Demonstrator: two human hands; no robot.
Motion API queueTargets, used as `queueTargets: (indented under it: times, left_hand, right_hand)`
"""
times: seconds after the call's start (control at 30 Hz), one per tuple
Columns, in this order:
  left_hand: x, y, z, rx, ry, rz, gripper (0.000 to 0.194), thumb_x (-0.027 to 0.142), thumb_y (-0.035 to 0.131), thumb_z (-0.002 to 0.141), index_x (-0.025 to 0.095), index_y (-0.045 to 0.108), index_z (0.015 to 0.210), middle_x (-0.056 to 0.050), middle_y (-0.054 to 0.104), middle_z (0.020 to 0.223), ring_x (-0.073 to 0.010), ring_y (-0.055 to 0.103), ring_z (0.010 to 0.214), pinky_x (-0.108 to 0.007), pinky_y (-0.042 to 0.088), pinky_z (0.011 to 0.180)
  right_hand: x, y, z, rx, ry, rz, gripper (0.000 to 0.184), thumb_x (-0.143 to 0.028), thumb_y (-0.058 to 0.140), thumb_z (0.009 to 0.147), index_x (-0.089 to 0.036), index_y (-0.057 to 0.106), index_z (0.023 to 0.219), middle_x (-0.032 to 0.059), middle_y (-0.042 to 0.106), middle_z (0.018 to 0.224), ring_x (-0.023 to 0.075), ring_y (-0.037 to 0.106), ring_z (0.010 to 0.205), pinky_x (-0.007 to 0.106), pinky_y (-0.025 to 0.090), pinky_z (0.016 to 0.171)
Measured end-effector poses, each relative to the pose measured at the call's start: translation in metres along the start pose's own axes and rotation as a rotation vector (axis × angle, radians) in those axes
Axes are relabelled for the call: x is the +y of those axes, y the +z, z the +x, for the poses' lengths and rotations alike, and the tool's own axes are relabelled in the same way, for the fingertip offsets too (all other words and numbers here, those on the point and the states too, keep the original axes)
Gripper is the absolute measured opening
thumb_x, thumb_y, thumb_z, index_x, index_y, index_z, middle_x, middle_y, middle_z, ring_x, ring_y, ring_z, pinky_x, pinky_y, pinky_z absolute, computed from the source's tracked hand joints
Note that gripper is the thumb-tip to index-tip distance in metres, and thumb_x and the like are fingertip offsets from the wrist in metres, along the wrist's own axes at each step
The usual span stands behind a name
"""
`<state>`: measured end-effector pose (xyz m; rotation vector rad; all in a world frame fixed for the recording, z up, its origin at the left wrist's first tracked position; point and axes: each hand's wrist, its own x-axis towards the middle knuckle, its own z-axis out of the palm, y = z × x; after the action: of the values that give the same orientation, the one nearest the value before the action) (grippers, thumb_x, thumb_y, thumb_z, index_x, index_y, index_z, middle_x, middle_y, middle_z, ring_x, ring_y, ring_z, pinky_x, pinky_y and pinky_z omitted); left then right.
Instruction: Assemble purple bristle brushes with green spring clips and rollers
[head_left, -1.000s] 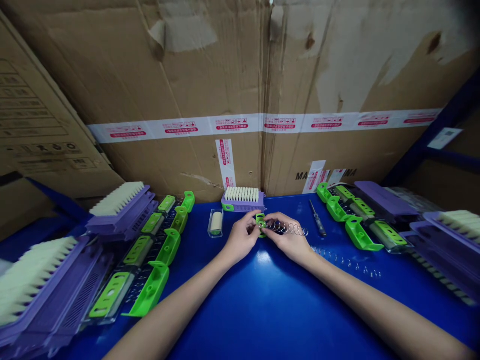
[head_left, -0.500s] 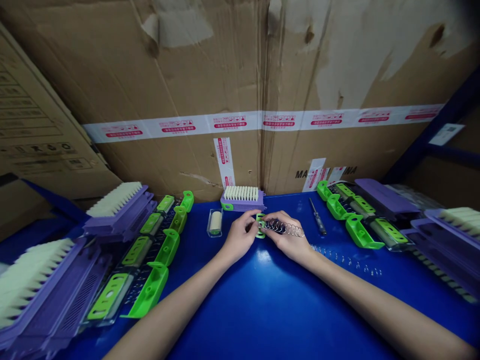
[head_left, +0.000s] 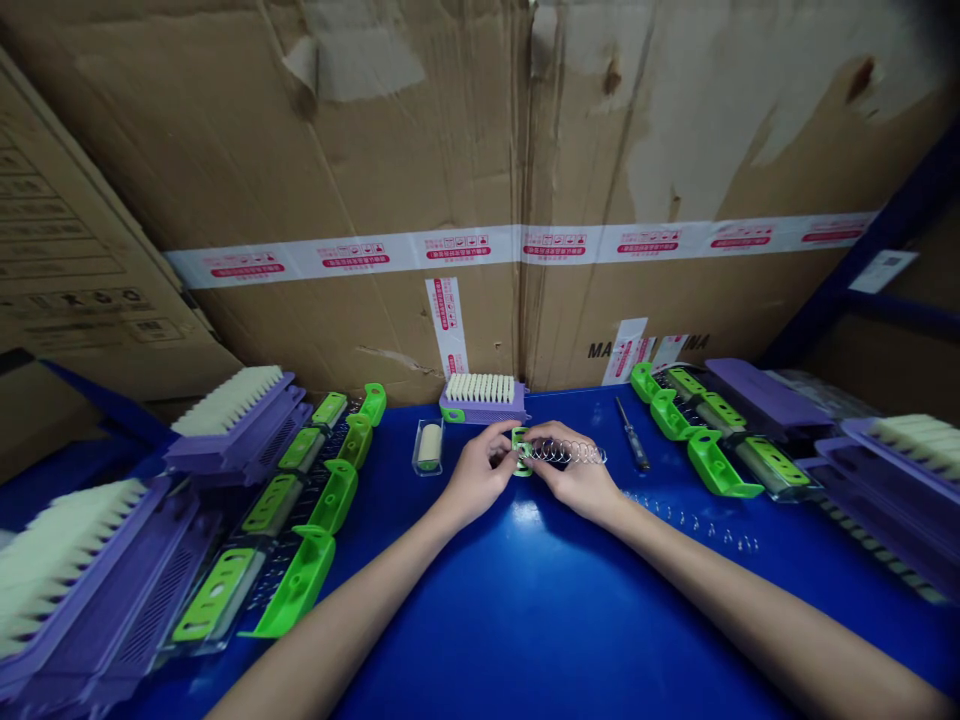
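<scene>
Both hands meet over the middle of the blue table [head_left: 517,620]. My left hand [head_left: 476,475] is closed, its thumb and fingertips pinching the left side of a small green plastic plate [head_left: 520,436] with slots. My right hand [head_left: 581,488] grips the plate's right side between thumb and fingers. A long coil spring [head_left: 577,453] runs from the plate to the right, lying over the right hand's fingers. The fingertips partly hide how the spring's left end meets the plate.
Left of the hands stands a clear case [head_left: 418,460] with a cream roller. A purple brush [head_left: 487,411] is behind. A screwdriver [head_left: 634,440] and small springs [head_left: 697,525] lie at right. Green caps [head_left: 300,580], green-topped clear cases [head_left: 217,595] and purple parts [head_left: 232,430] line the sides.
The hands stay almost in place around the green plate. The coil spring lies slightly straighter and more level; the camera view has shifted a little.
</scene>
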<state>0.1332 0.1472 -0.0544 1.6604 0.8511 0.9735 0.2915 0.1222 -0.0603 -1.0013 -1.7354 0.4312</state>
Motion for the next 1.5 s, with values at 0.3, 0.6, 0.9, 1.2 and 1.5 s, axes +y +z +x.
queueTargets:
  times: [0.3, 0.6, 0.9, 1.2, 1.5]
  left_hand:
    - [-0.0010, 0.0002, 0.0001, -0.031, 0.029, 0.057, 0.035, 0.017, 0.050, 0.081, 0.013, 0.051, 0.116, 0.002, 0.054, 0.067, -0.0115, 0.051, 0.065, -0.024, 0.040, 0.064]
    - [-0.0003, -0.0029, -0.0001, -0.088, -0.002, 0.039, 0.043, 0.018, 0.050, 0.081, 0.012, 0.050, 0.124, -0.001, 0.058, 0.074, -0.0124, 0.053, 0.070, -0.026, 0.042, 0.067]
    - [-0.0033, -0.0001, 0.0008, -0.086, 0.001, 0.017, 0.045, 0.019, 0.053, 0.078, 0.010, 0.051, 0.122, -0.003, 0.060, 0.076, -0.0128, 0.053, 0.067, -0.025, 0.041, 0.064]
    - [0.0006, -0.0012, 0.0014, -0.108, 0.004, 0.102, 0.042, 0.014, 0.049, 0.077, 0.010, 0.053, 0.119, -0.001, 0.058, 0.071, -0.0110, 0.050, 0.063, -0.024, 0.040, 0.061]
    - [-0.0017, -0.0025, 0.0039, -0.097, 0.015, 0.084, 0.038, 0.014, 0.052, 0.075, 0.011, 0.056, 0.113, 0.001, 0.054, 0.066, -0.0105, 0.049, 0.061, -0.022, 0.037, 0.057]
  right_hand:
    - [-0.0022, -0.0001, 0.0000, 0.002, -0.020, 0.017, 0.016, -0.015, 0.059, 0.079, -0.021, 0.062, 0.094, 0.0058, 0.061, 0.094, 0.0181, 0.059, 0.089, 0.034, 0.048, 0.081]
    - [0.0007, 0.0019, -0.0010, 0.030, 0.028, -0.024, 0.020, -0.015, 0.059, 0.078, -0.022, 0.062, 0.096, 0.0062, 0.053, 0.100, 0.0189, 0.055, 0.093, 0.036, 0.047, 0.083]
    - [-0.0025, 0.0025, -0.0011, -0.002, 0.024, -0.039, 0.019, -0.016, 0.058, 0.079, -0.021, 0.061, 0.097, 0.0064, 0.051, 0.100, 0.0161, 0.055, 0.083, 0.032, 0.048, 0.075]
    - [0.0025, 0.0036, -0.0033, -0.016, 0.086, -0.071, 0.017, -0.024, 0.059, 0.081, -0.021, 0.061, 0.097, 0.0058, 0.051, 0.099, 0.0126, 0.053, 0.071, 0.028, 0.048, 0.065]
    - [0.0018, 0.0060, -0.0034, -0.001, 0.116, -0.096, 0.018, -0.030, 0.061, 0.080, -0.021, 0.061, 0.096, 0.0056, 0.053, 0.098, 0.0120, 0.054, 0.067, 0.027, 0.047, 0.064]
